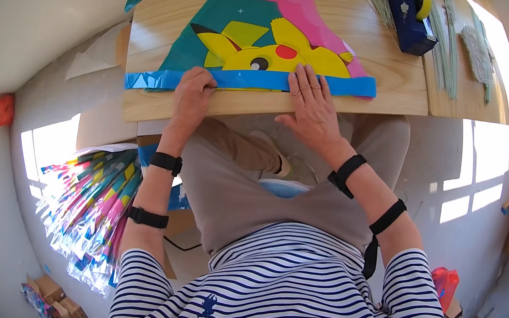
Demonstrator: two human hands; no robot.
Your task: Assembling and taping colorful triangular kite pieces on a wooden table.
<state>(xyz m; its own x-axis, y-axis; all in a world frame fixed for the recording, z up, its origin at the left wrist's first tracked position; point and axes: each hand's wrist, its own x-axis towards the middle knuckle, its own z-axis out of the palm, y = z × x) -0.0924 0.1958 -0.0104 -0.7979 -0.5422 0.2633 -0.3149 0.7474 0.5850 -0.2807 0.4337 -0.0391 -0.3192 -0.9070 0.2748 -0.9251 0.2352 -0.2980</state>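
Striped sleeves nearest, black straps on both forearms. Left hand curled, fingertips pinching blue strip at kite bottom edge. Right hand flat, fingers spread, pressing same strip and kite against wooden board. Kite lies flat on board, teal with yellow and pink figure. Tape dispenser and thin sticks at board's far end. Bundle of coloured kites on floor at left, sunlight patches nearby.

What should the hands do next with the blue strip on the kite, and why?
Probably slide the left hand outward along the blue strip, pressing it flat. The right hand already lies flat on the strip's middle on the kite sheet, but the strip's left end looks crinkled and juts past the sheet onto the wooden board.
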